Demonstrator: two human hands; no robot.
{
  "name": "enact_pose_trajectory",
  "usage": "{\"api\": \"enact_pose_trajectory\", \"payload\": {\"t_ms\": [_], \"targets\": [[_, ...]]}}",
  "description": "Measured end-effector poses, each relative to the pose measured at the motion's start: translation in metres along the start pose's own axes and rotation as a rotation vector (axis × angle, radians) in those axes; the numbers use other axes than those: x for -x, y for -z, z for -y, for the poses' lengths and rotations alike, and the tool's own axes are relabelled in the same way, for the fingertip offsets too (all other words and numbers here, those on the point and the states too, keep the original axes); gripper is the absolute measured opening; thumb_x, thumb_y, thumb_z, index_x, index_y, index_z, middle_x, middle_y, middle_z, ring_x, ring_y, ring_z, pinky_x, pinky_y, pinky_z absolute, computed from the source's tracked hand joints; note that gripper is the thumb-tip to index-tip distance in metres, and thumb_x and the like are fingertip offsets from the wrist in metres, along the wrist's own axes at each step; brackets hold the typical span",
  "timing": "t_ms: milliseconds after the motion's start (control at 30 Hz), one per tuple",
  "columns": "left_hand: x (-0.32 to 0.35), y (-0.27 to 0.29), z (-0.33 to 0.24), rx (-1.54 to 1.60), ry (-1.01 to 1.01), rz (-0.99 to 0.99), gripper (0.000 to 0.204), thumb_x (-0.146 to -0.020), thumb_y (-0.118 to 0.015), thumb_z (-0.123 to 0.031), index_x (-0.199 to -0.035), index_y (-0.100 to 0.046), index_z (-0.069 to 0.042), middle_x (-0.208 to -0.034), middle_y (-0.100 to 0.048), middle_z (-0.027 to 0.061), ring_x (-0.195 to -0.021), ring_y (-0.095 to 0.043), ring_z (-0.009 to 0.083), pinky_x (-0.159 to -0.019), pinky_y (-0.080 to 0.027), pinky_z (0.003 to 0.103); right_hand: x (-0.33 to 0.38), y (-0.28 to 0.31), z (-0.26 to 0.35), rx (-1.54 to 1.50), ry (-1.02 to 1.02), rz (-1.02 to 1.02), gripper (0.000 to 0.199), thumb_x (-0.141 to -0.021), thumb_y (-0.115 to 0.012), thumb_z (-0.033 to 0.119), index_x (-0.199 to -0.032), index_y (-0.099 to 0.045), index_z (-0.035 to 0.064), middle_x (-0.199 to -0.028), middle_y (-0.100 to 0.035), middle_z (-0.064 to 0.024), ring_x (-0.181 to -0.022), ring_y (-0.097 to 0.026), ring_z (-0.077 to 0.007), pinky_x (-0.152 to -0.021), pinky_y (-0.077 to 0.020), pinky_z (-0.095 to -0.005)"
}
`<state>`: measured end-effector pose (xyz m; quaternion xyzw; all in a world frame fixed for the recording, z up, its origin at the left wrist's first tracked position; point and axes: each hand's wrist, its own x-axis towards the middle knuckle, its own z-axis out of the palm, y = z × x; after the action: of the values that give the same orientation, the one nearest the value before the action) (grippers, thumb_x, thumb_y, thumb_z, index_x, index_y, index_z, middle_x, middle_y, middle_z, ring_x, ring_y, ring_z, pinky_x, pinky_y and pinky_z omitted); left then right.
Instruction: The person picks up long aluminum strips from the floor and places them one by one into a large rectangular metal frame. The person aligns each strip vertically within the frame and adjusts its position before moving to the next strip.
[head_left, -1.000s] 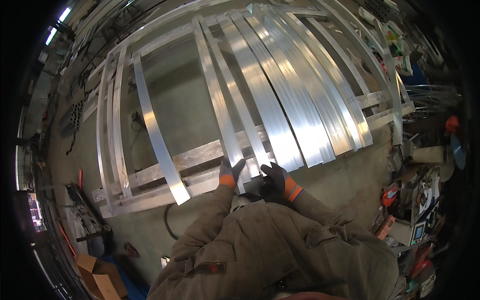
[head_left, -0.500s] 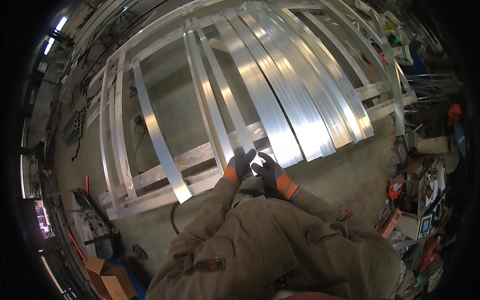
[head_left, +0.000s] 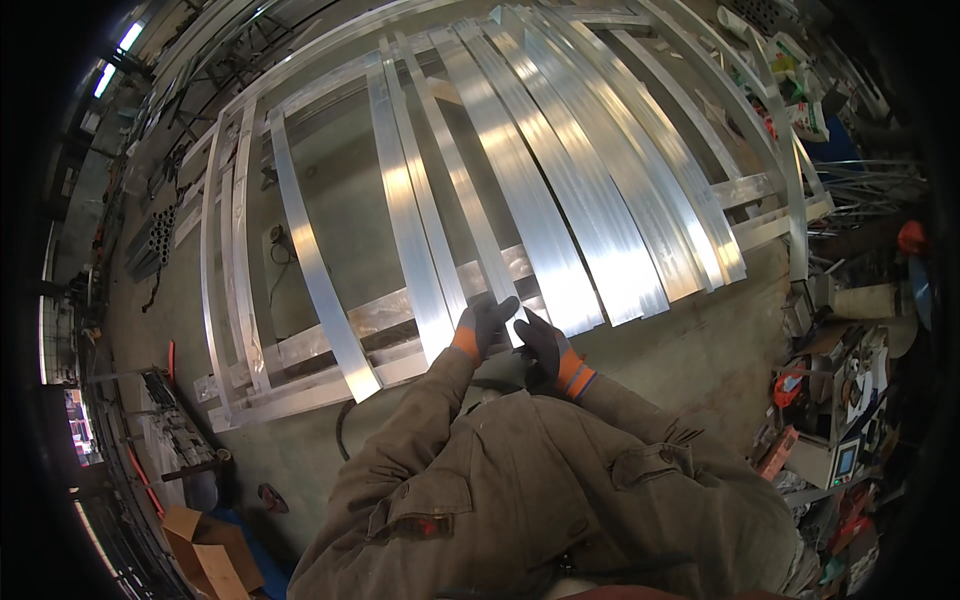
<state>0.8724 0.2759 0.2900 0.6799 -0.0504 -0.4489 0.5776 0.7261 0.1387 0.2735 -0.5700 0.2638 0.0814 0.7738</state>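
Observation:
Both my hands wear dark gloves with orange cuffs and meet at the near end of a narrow silver metal bar (head_left: 464, 190). My left hand (head_left: 486, 327) is closed over that end, its fingers reaching across the bar. From the right, my right hand (head_left: 541, 348) has curled fingers against the same end; its grip is partly hidden. Just left of my left hand, a wider flat metal bar (head_left: 406, 210) lies beside another thin one. Right of the held bar, several broad shiny metal profiles (head_left: 560, 200) lie side by side.
A metal frame with crossbeams (head_left: 320, 345) supports the bars. A single flat bar (head_left: 318, 270) lies farther left. At lower left stands an open cardboard box (head_left: 215, 550). On the right are a control box with a small screen (head_left: 845, 462) and clutter.
The bar left of my left hand has tipped from its narrow edge onto its side, showing a broad face. My right hand has shifted slightly at the held bar's end.

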Motion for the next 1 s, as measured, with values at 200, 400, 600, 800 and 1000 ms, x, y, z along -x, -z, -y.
{"api": "enact_pose_trajectory", "payload": {"t_ms": [200, 400, 600, 800, 1000], "targets": [[0.004, -0.003, -0.005, 0.041, 0.086, -0.033, 0.044, -0.099, -0.079, -0.039, -0.121, -0.075, -0.001, -0.09, -0.069, -0.0003, -0.072, -0.061, 0.0108, -0.063, -0.05, 0.03, -0.006, 0.004, -0.014, -0.169, -0.043, 0.033, 0.065, -0.111, -0.066, 0.043, -0.167, -0.048, 0.0169, -0.129, -0.067, -0.0003, -0.099, -0.071, -0.0163, -0.078, -0.058, -0.0312], [-0.003, 0.003, 0.002, 0.051, 0.122, 0.019, 0.05, -0.098, -0.08, -0.042, -0.125, -0.074, 0.0, -0.091, -0.07, 0.0023, -0.074, -0.064, 0.0134, -0.063, -0.054, 0.032, -0.001, 0.002, -0.014, -0.122, 0.026, 0.03, 0.061, -0.111, -0.066, 0.044, -0.163, -0.052, 0.0147, -0.131, -0.066, 0.0003, -0.102, -0.07, -0.0186, -0.081, -0.0584, -0.0333], [-0.004, 0.02, 0.005, 0.425, 0.083, 0.062, 0.05, -0.104, -0.073, -0.042, -0.131, -0.069, 0.0, -0.11, -0.074, 0.0096, -0.095, -0.075, 0.0254, -0.083, -0.064, 0.043, -0.013, 0.01, -0.01, -0.902, 0.028, 0.171, 0.049, -0.111, -0.062, 0.031, -0.15, -0.056, 0.0025, -0.137, -0.067, -0.0139, -0.108, -0.071, -0.0242, -0.093, -0.0608, -0.0388], [0.006, 0.019, 0.005, 0.588, 0.149, 0.199, 0.045, -0.108, -0.067, -0.042, -0.133, -0.069, -0.005, -0.115, -0.075, 0.0094, -0.104, -0.074, 0.0252, -0.092, -0.061, 0.042, 0.005, 0.002, 0.021, -0.617, 0.355, 0.259, 0.056, -0.095, -0.084, 0.004, -0.143, -0.056, -0.0007, -0.135, -0.07, -0.0148, -0.115, -0.07, -0.0236, -0.098, -0.0607, -0.0377], [0.006, 0.017, 0.009, 0.861, 0.164, 0.294, 0.048, -0.108, -0.067, -0.044, -0.14, -0.065, -0.007, -0.121, -0.074, 0.0098, -0.112, -0.073, 0.0284, -0.098, -0.061, 0.048, 0.051, -0.013, 0.065, 0.266, 0.304, 0.08, 0.07, -0.117, -0.034, 0.052, -0.162, -0.042, -0.0011, -0.154, -0.055, -0.0205, -0.145, -0.053, -0.0371, -0.121, -0.0464, -0.0537]]}}
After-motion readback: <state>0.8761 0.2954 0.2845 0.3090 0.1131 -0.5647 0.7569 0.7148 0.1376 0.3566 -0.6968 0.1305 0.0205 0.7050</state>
